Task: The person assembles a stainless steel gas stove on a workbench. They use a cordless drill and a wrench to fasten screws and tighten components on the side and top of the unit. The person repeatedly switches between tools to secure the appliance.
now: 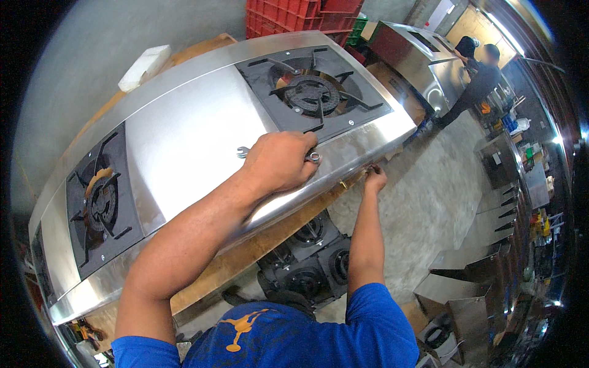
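My left hand is closed round a combination wrench and rests on the steel top of a gas stove. The wrench's forked end sticks out on one side of the fist and its ring end on the other. Beside that hand lies a black burner with its pan supports. My right hand is at the stove's front edge, fingers bent together near its underside. Whatever they pinch is too small to make out. A brass fitting shows under the edge to the left of that hand.
Another burner sits at the stove's left. Black burner plates lie below the front edge. Red crates and a white foam block are behind. A person stands at another steel unit, far right. Bent sheet-metal pieces lie at right.
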`<state>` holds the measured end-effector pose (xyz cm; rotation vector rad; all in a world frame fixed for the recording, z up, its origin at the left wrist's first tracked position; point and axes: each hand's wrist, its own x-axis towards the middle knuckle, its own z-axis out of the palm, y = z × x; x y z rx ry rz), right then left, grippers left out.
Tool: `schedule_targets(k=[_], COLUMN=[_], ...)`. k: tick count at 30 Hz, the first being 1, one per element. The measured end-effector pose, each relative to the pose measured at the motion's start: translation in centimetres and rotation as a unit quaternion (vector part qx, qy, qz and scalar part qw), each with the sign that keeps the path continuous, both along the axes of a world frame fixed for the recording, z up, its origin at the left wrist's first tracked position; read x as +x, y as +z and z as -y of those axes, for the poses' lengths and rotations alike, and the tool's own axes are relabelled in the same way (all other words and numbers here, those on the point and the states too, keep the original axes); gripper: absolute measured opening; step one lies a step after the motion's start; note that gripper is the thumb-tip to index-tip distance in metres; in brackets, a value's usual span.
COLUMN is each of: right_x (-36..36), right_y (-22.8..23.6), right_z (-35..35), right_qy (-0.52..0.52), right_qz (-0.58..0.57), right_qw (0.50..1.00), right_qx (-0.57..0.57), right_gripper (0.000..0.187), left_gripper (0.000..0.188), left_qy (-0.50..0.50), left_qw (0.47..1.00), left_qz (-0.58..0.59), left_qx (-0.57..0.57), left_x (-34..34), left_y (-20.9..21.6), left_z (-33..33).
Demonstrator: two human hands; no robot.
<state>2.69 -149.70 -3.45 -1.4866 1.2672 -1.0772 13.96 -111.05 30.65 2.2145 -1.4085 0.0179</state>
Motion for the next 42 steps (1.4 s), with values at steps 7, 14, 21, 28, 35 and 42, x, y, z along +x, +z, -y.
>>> schedule_targets(k=[7, 14, 21, 28, 35, 42], right_x=[-0.1, 0.7, 0.7, -0.1, 1.1, 1.4], right_y=[1.5, 0.0, 1.9, 2.1, -0.5, 1.0], right_z=[-0.5, 1.5, -0.4, -0.9, 0.2, 0.4], right_qy=[0.04, -0.003, 0.028, 0.077, 0.049, 0.009], right_qz=[0.211, -0.003, 0.055, 0.12, 0.081, 0.156], right_qw=[0.963, 0.988, 0.977, 0.952, 0.988, 0.934], right_qx=[0.166, 0.152, 0.205, 0.269, 0.123, 0.32], right_gripper=[0.019, 0.039, 0.047, 0.041, 0.037, 0.041], left_gripper=[0.03, 0.031, 0.029, 0.027, 0.029, 0.03], left_qy=[0.006, 0.004, 0.002, 0.008, 0.008, 0.008], left_qw=[0.999, 1.0, 1.0, 1.0, 1.0, 0.999], left_qz=[0.003, 0.009, 0.0, -0.005, -0.004, 0.003], left_qx=[0.035, 0.016, 0.018, 0.002, 0.01, 0.034], left_x=[0.0, 0.0, 0.0, 0.0, 0.0, 0.0], left_y=[0.2, -0.1, 0.1, -0.1, 0.0, 0.1], left_z=[0.1, 0.0, 0.0, 0.1, 0.0, 0.2])
